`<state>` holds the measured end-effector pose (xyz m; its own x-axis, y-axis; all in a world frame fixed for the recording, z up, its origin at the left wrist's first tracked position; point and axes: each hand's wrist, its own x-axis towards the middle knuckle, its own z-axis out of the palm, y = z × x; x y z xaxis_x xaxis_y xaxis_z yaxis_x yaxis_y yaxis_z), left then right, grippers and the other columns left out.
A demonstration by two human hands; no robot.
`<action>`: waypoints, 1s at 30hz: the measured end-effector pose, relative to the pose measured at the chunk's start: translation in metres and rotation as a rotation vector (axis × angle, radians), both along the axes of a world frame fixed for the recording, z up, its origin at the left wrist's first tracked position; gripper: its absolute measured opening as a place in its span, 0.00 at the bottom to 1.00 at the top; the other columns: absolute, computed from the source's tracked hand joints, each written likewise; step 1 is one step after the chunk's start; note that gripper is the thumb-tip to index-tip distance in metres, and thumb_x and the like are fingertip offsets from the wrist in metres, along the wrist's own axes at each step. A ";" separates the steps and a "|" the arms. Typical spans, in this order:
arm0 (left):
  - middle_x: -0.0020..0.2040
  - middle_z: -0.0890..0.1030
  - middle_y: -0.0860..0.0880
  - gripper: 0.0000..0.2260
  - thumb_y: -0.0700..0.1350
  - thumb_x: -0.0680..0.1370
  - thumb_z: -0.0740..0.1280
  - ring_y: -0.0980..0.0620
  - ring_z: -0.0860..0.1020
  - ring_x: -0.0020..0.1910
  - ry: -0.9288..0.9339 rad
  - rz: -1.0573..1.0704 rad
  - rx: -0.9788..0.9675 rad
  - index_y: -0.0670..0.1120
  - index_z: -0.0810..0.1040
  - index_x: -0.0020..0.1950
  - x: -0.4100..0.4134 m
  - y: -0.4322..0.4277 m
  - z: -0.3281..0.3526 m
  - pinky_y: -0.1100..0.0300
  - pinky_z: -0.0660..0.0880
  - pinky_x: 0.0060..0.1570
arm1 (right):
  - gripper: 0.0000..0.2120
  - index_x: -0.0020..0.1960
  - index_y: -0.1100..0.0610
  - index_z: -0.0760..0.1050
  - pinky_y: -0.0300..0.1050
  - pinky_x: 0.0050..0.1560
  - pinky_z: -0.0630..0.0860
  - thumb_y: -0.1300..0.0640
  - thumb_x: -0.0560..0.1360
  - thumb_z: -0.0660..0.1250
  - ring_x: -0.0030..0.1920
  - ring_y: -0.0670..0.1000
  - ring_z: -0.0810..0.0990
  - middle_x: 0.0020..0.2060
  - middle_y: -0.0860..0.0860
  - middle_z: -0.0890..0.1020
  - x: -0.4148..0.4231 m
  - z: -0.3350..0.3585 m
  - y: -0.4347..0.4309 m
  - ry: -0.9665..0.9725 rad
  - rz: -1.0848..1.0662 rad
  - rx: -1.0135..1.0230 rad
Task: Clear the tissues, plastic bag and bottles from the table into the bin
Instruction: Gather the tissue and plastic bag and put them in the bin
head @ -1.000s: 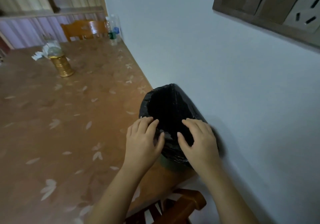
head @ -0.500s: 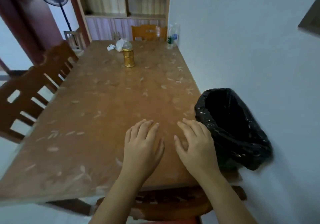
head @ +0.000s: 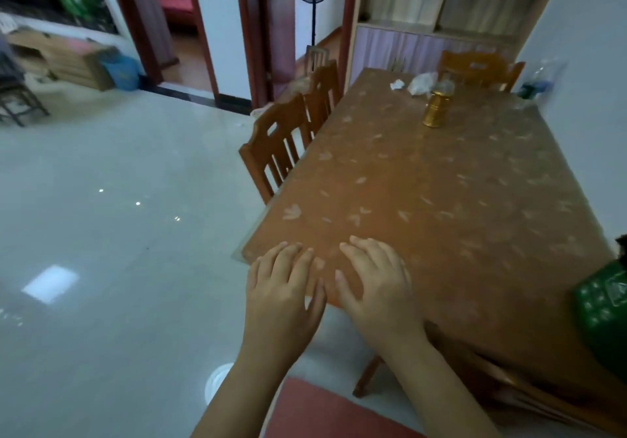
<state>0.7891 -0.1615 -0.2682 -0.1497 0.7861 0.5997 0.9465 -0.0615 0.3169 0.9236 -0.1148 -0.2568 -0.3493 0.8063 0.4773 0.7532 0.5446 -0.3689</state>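
Tissues (head: 397,84), plastic bag (head: 420,83) behind bottle (head: 436,106), far table (head: 441,200) end.

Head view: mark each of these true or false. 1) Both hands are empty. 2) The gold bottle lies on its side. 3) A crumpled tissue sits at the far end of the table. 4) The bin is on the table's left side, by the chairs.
1) True: the left hand and the right hand hold nothing, over the table's near edge.
2) False: the gold bottle stands upright.
3) True: the tissue lies at the far end, left of the gold bottle.
4) False: the bin is at the table's right side, cut off by the frame's edge.
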 end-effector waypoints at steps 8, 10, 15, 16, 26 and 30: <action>0.51 0.81 0.43 0.15 0.48 0.74 0.60 0.42 0.77 0.54 -0.039 0.229 -0.013 0.41 0.79 0.53 -0.117 -0.023 -0.014 0.52 0.67 0.55 | 0.19 0.56 0.56 0.77 0.58 0.57 0.70 0.49 0.72 0.56 0.58 0.57 0.76 0.55 0.54 0.81 -0.124 -0.008 -0.002 -0.036 0.194 -0.024; 0.51 0.81 0.43 0.15 0.48 0.74 0.61 0.42 0.77 0.55 -0.036 0.248 -0.011 0.41 0.79 0.53 -0.144 -0.014 -0.018 0.51 0.67 0.55 | 0.19 0.55 0.56 0.77 0.58 0.56 0.72 0.49 0.72 0.56 0.57 0.56 0.76 0.54 0.55 0.81 -0.151 -0.010 0.011 -0.045 0.210 0.004; 0.52 0.81 0.43 0.15 0.47 0.73 0.60 0.42 0.77 0.55 -0.019 0.272 -0.024 0.41 0.79 0.54 -0.218 0.038 -0.021 0.50 0.67 0.55 | 0.19 0.55 0.57 0.77 0.56 0.58 0.70 0.49 0.72 0.56 0.56 0.56 0.77 0.54 0.55 0.81 -0.220 -0.017 0.064 -0.050 0.201 0.039; 0.52 0.81 0.43 0.15 0.47 0.73 0.60 0.42 0.77 0.55 -0.006 0.272 -0.024 0.41 0.79 0.54 -0.233 0.053 -0.019 0.51 0.67 0.55 | 0.19 0.56 0.56 0.77 0.56 0.59 0.69 0.49 0.72 0.57 0.56 0.56 0.77 0.55 0.54 0.81 -0.235 -0.017 0.078 -0.049 0.196 0.038; 0.52 0.81 0.43 0.15 0.47 0.74 0.60 0.41 0.77 0.56 0.098 0.203 0.018 0.41 0.79 0.54 -0.357 0.202 0.035 0.49 0.67 0.56 | 0.17 0.57 0.58 0.77 0.60 0.58 0.70 0.53 0.71 0.63 0.57 0.58 0.76 0.56 0.57 0.80 -0.350 0.021 0.227 0.035 0.100 0.101; 0.52 0.81 0.43 0.16 0.48 0.74 0.60 0.41 0.76 0.56 0.094 0.159 0.037 0.41 0.78 0.54 -0.399 0.257 0.042 0.49 0.67 0.56 | 0.19 0.59 0.58 0.76 0.60 0.61 0.68 0.49 0.73 0.59 0.59 0.58 0.75 0.57 0.56 0.79 -0.384 0.029 0.273 0.017 0.054 0.096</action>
